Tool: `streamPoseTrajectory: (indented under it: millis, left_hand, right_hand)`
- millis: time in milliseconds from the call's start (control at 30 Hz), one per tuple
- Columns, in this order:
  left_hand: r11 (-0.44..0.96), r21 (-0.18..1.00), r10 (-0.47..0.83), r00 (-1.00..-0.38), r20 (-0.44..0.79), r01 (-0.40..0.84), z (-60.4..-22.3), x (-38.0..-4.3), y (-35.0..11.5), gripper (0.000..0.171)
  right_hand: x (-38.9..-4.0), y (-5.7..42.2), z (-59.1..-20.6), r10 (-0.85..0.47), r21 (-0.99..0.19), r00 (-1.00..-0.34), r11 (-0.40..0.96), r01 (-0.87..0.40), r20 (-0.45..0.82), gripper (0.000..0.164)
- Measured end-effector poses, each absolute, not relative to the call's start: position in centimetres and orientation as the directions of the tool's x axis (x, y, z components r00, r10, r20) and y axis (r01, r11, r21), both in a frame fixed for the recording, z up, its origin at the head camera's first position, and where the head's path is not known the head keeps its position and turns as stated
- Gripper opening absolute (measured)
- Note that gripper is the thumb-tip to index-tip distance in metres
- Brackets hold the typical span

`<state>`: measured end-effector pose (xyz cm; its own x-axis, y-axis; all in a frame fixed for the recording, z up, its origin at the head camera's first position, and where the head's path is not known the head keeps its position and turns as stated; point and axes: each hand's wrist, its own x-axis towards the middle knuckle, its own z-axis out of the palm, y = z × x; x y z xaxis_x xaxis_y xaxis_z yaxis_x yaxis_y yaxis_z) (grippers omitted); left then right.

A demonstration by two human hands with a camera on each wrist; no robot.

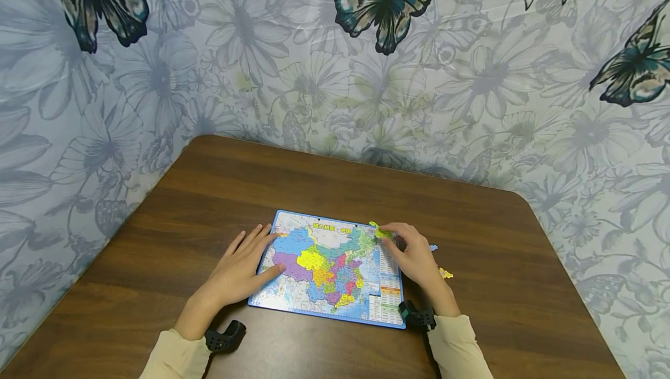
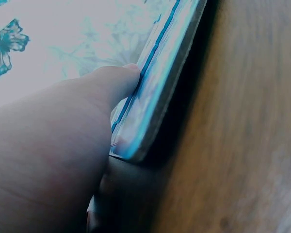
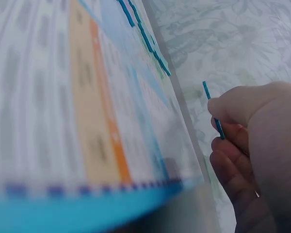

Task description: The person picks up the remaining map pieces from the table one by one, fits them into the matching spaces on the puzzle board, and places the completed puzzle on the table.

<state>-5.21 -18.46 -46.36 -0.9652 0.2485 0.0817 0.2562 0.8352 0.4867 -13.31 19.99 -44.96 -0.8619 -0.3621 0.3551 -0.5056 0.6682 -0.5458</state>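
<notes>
A map jigsaw board [image 1: 374,263] with a blue border lies on the wooden table, its coloured map pieces set in the middle. My left hand [image 1: 235,271] rests over the board's left edge with fingers spread and the thumb reaching onto the map; in the left wrist view the thumb [image 2: 121,80] lies on the board's surface. Above the board's upper right part, my right hand [image 1: 416,254] pinches a yellow-green puzzle piece [image 1: 384,232] between thumb and fingers. From the right wrist view, this thin piece [image 3: 206,89] appears edge-on, apart from the board.
Just right of the board, partly beside my right hand, lie a small blue puzzle piece [image 1: 433,247] and a yellow one [image 1: 445,273]. The wooden table [image 1: 157,239] ends at the back against a floral, butterfly-patterned cloth [image 1: 314,88].
</notes>
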Motion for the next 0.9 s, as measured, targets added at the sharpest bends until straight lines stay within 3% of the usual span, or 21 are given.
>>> streamPoseTrajectory:
  millis: [900]
  left_hand:
    - [0.838,0.484,0.244,-0.967,0.078,0.251,-46.7,-5.5,-18.4,0.078]
  right_hand:
    - [-14.2,18.1,-47.6,-0.383,-0.564,-0.850,0.636,-0.526,0.361,0.022]
